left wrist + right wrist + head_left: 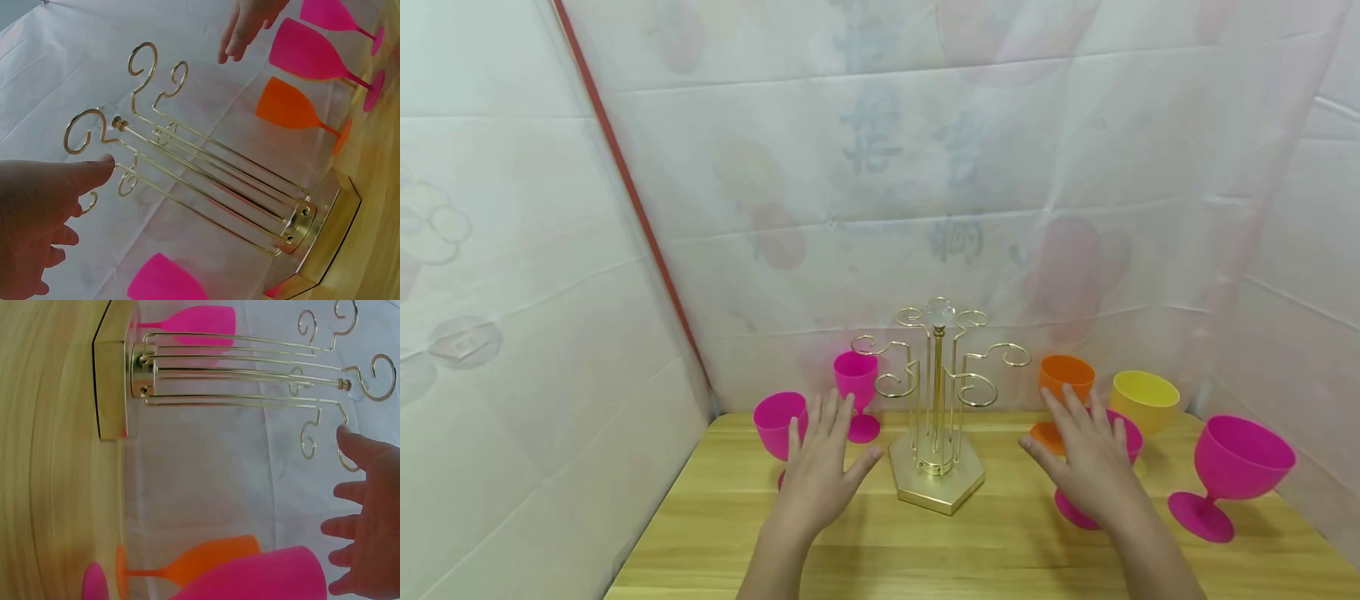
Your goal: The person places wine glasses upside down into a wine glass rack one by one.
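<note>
A gold wire goblet rack (pixel 936 487) with a hexagonal base, curled hooks and a clear ball on top stands mid-table. Left of it my left hand (pixel 822 467) hovers with fingers spread, holding nothing. Partly behind that hand is a pink goblet (pixel 775 417); another pink goblet (pixel 856 375) stands farther back. My right hand (pixel 1086 458), also spread and holding nothing, is on the rack's right side. It partly covers a pink goblet (pixel 1131 433) and an orange goblet (pixel 1067 372). In the right wrist view, the right hand (pixel 375 519) shows its thumb near a hook.
At the right stand a yellow goblet (pixel 1142 400) and a larger-looking pink goblet (pixel 1240 458). The wooden table (pixel 925 558) ends at a hung white printed sheet (pixel 880 167). A red strip (pixel 625 167) runs down the sheet on the left.
</note>
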